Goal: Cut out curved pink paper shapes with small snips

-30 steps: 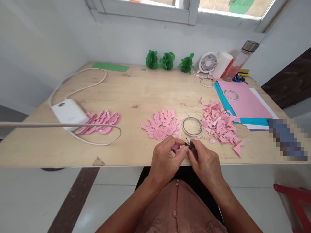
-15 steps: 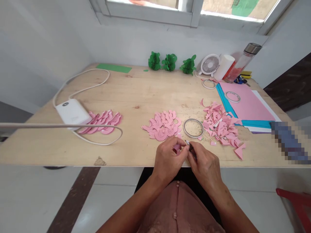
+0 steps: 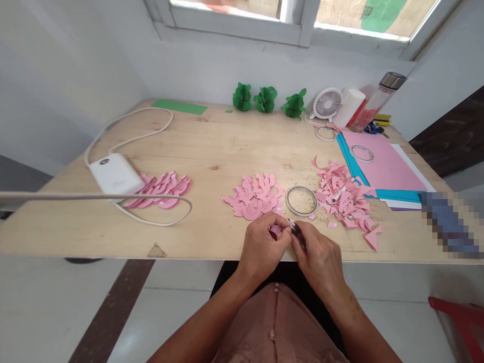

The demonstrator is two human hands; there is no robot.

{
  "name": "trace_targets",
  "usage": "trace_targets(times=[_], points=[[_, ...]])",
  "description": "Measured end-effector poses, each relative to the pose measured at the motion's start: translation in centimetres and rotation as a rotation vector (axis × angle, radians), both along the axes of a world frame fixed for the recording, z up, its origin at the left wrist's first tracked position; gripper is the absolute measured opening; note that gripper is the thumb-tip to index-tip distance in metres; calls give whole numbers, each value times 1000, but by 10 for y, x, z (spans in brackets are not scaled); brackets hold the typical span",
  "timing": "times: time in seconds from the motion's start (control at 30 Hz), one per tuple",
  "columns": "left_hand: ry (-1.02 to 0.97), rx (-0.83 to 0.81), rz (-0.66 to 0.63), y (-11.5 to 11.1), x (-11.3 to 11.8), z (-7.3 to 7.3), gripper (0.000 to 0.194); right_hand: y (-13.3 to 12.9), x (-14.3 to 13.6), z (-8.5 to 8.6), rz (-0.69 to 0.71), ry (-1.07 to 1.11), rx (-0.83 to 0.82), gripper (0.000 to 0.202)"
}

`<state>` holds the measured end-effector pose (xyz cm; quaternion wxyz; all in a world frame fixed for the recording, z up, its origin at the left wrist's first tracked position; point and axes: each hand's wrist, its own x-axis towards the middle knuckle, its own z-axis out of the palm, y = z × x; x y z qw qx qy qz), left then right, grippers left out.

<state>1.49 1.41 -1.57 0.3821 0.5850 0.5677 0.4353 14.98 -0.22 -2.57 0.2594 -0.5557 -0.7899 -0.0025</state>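
Note:
At the table's front edge, my left hand [image 3: 263, 245] is closed on a small pink paper piece [image 3: 276, 231], mostly hidden by the fingers. Touching it on the right, my right hand [image 3: 319, 252] grips a dark, slim tool [image 3: 296, 230] with a pale part near its tip; its exact kind cannot be made out. Just beyond my left hand lies a heap of curved pink cutouts [image 3: 254, 195]. A roll of thin tape [image 3: 301, 201] lies flat beyond my hands. To its right spreads a pile of pink scraps [image 3: 346, 197].
A white power bank [image 3: 116, 175] with a looping cable lies left, beside more pink cutouts [image 3: 164, 190]. Green paper shapes [image 3: 265, 100], a fan [image 3: 327, 104] and a bottle [image 3: 378, 101] stand along the back. Coloured sheets [image 3: 393, 164] lie right.
The camera view has shifted slightly. The pale part by the tool's tip shows a little more between my hands, which otherwise keep nearly the same pose.

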Motion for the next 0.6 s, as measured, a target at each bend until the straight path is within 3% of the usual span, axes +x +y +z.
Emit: trace_targets(times=[0.6], points=[[-318, -134, 25, -2, -2, 2, 9, 1, 0, 1, -54, -9, -98, 19]])
